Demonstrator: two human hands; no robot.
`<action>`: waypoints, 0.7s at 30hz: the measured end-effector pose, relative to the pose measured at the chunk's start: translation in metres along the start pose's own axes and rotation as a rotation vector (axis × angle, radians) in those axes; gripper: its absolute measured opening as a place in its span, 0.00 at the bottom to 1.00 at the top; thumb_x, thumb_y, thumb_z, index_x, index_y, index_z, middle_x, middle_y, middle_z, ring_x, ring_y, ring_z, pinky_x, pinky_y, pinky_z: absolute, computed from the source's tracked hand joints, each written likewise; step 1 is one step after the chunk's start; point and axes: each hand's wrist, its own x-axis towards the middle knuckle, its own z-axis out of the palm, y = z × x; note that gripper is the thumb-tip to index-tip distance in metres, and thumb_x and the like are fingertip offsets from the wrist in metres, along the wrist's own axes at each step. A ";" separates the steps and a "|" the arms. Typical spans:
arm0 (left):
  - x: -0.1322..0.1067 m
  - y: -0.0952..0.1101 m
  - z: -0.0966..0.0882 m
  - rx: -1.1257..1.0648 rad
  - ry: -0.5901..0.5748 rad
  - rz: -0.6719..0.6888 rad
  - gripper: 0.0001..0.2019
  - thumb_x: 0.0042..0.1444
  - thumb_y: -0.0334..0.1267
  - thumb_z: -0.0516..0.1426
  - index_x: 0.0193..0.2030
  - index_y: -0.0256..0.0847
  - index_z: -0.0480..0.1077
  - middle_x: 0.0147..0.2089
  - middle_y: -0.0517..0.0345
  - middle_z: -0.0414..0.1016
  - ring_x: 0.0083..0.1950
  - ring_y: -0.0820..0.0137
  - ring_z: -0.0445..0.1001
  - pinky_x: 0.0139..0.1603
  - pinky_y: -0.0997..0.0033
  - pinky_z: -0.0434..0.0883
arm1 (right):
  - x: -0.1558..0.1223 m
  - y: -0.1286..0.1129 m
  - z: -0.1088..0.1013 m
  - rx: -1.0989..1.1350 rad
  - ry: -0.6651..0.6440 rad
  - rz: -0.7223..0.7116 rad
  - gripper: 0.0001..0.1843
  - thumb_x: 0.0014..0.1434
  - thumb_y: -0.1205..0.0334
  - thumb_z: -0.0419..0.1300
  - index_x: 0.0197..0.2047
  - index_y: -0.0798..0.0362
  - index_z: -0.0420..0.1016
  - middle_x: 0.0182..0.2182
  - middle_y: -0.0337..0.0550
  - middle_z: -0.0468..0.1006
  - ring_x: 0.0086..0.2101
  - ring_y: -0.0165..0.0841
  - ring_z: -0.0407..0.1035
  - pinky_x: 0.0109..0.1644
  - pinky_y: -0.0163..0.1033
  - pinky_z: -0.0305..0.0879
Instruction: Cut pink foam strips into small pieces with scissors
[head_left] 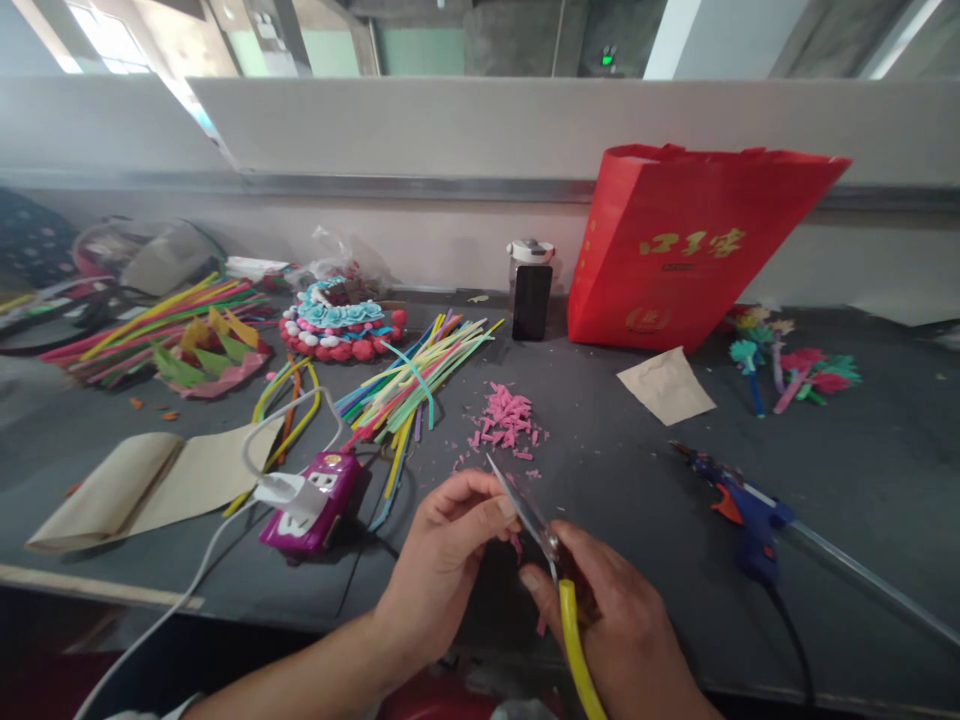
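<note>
My right hand (626, 615) is closed round a pair of scissors (529, 510) with yellow handles, the blades pointing up and to the left. My left hand (450, 560) pinches a thin pink strip (517, 545), mostly hidden by the fingers, close beside the blades. Just beyond my hands lies a loose heap of short pink snippets (506, 415), with small crumbs scattered round it. To the left of that heap is a bundle of coloured chenille stems (420, 385).
A blue glue gun (750, 515) lies at right, its cord running forward. A purple power strip (319, 500) with a white plug sits at left beside an open notebook (150, 485). A phone (531, 302) leans on a bottle near a tall red bag (697, 250).
</note>
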 end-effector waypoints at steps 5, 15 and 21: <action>0.001 0.000 -0.001 0.002 0.006 0.005 0.05 0.49 0.34 0.66 0.29 0.38 0.74 0.24 0.62 0.73 0.27 0.77 0.69 0.31 0.78 0.66 | 0.000 0.002 -0.002 0.021 -0.010 -0.010 0.13 0.64 0.54 0.56 0.47 0.53 0.72 0.32 0.45 0.81 0.32 0.35 0.78 0.34 0.36 0.73; 0.001 0.004 0.003 -0.001 0.010 0.006 0.05 0.51 0.34 0.65 0.29 0.38 0.73 0.24 0.64 0.71 0.25 0.79 0.67 0.32 0.80 0.66 | 0.002 0.001 -0.005 0.048 -0.055 0.093 0.14 0.61 0.52 0.58 0.46 0.50 0.69 0.30 0.39 0.79 0.28 0.33 0.76 0.31 0.34 0.72; 0.001 0.004 0.003 -0.049 -0.005 0.012 0.06 0.51 0.33 0.64 0.28 0.38 0.72 0.24 0.64 0.72 0.26 0.79 0.68 0.33 0.80 0.67 | 0.002 0.000 -0.006 -0.012 -0.076 0.064 0.15 0.61 0.52 0.59 0.48 0.50 0.68 0.31 0.39 0.78 0.29 0.34 0.76 0.30 0.36 0.71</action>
